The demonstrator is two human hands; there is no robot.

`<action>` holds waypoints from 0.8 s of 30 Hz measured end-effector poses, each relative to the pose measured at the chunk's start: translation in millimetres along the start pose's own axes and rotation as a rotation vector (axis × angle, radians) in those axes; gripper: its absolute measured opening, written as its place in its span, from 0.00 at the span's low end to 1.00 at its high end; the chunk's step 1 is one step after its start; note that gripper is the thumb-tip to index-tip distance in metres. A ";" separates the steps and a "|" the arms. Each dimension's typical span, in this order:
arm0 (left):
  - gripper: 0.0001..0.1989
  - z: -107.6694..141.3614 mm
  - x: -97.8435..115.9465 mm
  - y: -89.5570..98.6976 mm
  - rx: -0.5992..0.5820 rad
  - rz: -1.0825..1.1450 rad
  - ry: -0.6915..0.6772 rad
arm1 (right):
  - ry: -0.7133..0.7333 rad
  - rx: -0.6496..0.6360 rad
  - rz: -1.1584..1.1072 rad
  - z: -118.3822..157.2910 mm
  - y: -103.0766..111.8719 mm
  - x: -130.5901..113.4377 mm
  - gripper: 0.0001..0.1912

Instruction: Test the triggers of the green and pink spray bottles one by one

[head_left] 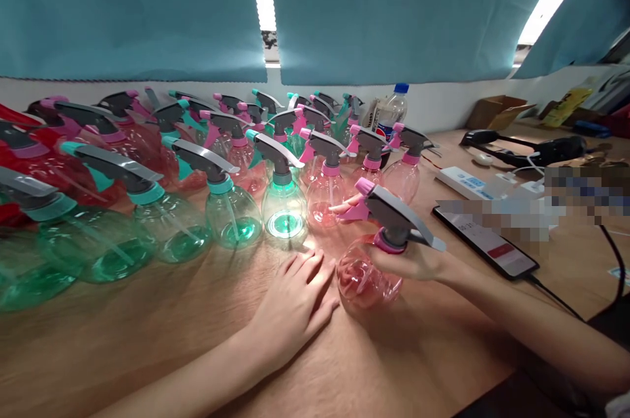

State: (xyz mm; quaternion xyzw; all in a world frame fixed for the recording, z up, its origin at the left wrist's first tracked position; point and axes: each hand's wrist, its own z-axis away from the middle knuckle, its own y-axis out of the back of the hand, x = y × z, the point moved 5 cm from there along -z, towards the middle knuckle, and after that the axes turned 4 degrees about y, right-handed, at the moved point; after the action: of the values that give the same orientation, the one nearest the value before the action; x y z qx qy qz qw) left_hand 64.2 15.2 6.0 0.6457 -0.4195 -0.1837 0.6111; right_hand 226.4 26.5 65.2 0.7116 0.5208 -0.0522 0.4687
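Note:
My right hand (411, 263) is wrapped round the neck of a pink spray bottle (367, 280), with a finger reaching forward near its pink trigger. The bottle tilts a little and has a grey and pink spray head. Flat on the table (418, 365), just left of that bottle, lies my left hand (300, 300) with its fingers stretched out and nothing in it. Ahead of my left hand stand a green spray bottle (284, 214) and a pink spray bottle (325, 198) with a pink collar.
Several more green and pink spray bottles fill the left and back, among them a green one (233, 221). A blue-capped drink bottle (395, 106) stands behind. To the right lie a phone (485, 241), a white power strip (462, 183), black headgear (526, 146) and a cardboard box (497, 113).

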 end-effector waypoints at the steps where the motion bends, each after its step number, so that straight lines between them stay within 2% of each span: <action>1: 0.21 1.3 -1.2 -2.0 -0.009 -0.049 0.010 | -0.003 0.019 -0.016 -1.1 2.2 -0.7 0.23; 6: 0.23 2.0 -4.6 -9.0 0.014 -0.098 0.012 | -0.032 0.112 -0.077 -6.1 13.1 0.1 0.13; 10: 0.23 2.1 -6.6 -12.3 0.033 -0.093 -0.002 | -0.076 0.054 -0.064 -10.4 14.9 5.5 0.03; 13: 0.23 2.5 -7.3 -12.7 0.030 -0.092 -0.007 | -0.101 0.015 -0.094 -16.9 16.1 7.2 0.07; 18: 0.24 2.0 -7.2 -10.9 0.030 -0.106 -0.010 | -0.132 0.097 -0.124 -30.7 23.5 5.4 0.04; 24: 0.24 1.2 -5.8 -8.9 -0.011 -0.124 -0.005 | -0.093 0.108 -0.112 -34.4 23.2 6.7 0.08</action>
State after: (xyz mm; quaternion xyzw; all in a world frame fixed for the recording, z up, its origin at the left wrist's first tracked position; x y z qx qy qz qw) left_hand 62.8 18.0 -4.2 0.6664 -0.3794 -0.2252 0.6010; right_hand 233.5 55.5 94.8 0.7025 0.5339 -0.1392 0.4495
